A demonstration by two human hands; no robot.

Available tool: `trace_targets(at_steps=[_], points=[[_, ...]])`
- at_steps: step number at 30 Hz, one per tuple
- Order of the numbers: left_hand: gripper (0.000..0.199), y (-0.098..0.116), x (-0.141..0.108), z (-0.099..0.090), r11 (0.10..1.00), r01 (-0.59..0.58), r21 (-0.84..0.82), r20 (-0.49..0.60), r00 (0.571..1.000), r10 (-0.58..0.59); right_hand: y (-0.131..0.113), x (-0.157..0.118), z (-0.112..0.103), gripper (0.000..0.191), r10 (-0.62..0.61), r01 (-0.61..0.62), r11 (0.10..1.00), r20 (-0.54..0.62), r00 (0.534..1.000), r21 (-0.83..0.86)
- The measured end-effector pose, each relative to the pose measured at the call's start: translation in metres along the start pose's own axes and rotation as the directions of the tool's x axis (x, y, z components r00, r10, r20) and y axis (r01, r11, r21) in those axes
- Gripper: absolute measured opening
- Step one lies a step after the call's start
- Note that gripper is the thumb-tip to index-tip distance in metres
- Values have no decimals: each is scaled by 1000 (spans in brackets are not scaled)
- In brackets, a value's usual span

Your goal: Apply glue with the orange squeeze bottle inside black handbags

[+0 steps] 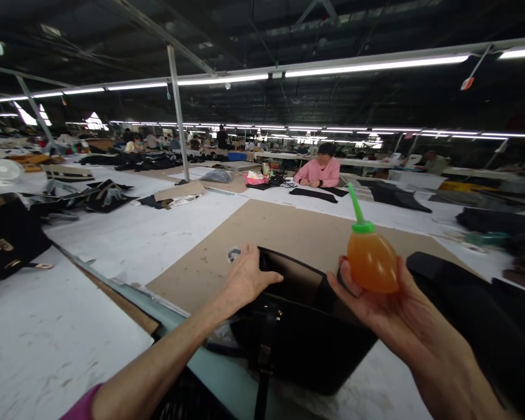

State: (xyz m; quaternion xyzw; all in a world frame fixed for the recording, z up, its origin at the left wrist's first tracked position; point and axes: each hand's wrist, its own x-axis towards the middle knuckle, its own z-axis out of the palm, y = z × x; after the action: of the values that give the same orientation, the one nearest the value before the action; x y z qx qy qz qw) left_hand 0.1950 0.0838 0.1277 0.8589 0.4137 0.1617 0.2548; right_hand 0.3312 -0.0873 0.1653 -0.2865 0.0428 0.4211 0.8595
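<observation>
Ahead, the right hand (pixel 376 315) was curled round an orange, green-nozzled squeeze bottle (pixel 373 262) at two o'clock; the left hand (pixel 249 277), thumb apart from fingers, was at the open black bag's (pixel 306 332) rim, centre.

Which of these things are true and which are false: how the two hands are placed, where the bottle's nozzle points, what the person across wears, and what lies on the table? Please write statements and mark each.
1. The right hand holds a rounded, translucent orange squeeze bottle. True.
2. The bottle's green plastic nozzle points down. False: the nozzle points up, leaning a little to the left.
3. The left hand is at one end of the opening of a black bag. True.
4. The person seated across wears a black top. False: the person wears pink.
5. A flat brown sheet lies on the white table. True.
</observation>
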Motion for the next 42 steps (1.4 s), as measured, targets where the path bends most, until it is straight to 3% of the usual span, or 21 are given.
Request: trace_targets(at_steps=[6,12,16,19,22,27,29,32,34,36,39,42], points=[[54,6,8,-12,924,-77,374,131,991,30,-1,-4,6,35,21,-23,1000,-74,997,-16],[83,24,6,-22,926,-38,376,220,974,-49,2,-7,0,28,42,-41,998,42,998,-44],[85,34,14,-14,915,-36,401,268,960,-79,3,-7,-9,27,42,-31,997,155,987,-75],[71,33,21,-1,895,-107,433,295,955,-29,2,-2,-14,33,41,-28,997,198,979,-67],[38,28,25,7,890,-88,447,282,958,-47,0,4,-17,37,34,-23,998,207,978,-54],[4,10,12,-3,923,-87,374,245,970,-7,-1,6,-18,39,25,-9,998,237,971,-67],[9,-3,1,-10,944,-132,301,251,966,55,-1,5,-18,39,19,-3,998,242,970,-68],[15,-24,-12,-11,986,-154,71,167,976,140,-3,7,-18,37,-5,17,999,225,974,-51],[17,-36,-17,-5,980,-179,-89,14,983,181,-4,10,-17,34,-17,28,998,203,979,-50],[22,-43,-19,6,962,-226,-152,-182,963,198,-5,12,-15,32,-32,46,996,184,982,-72],[31,-49,-16,19,951,-221,-217,-366,921,131,-4,12,-11,31,-61,86,988,193,979,-127],[30,-53,-9,23,913,-165,-374,-374,927,15,-3,12,-11,32,-67,101,982,206,976,-157]])
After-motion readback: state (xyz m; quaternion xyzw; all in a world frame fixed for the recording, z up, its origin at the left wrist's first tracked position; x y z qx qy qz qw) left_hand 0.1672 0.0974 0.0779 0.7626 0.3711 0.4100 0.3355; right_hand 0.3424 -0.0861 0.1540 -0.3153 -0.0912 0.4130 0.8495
